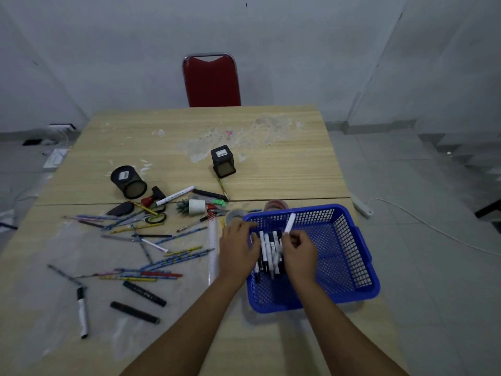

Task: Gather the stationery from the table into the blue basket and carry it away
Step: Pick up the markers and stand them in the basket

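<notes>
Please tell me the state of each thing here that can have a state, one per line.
Blue basket: upright, partly filled with markers.
Markers: lying inside the basket.
Left hand: resting on the markers.
Right hand: holding a white marker.
Round pen cup: tipped over.
Square pen cup: tipped over.
Pencils: scattered on the table.

Single head view, looking forward-down, close over table (271, 158).
</notes>
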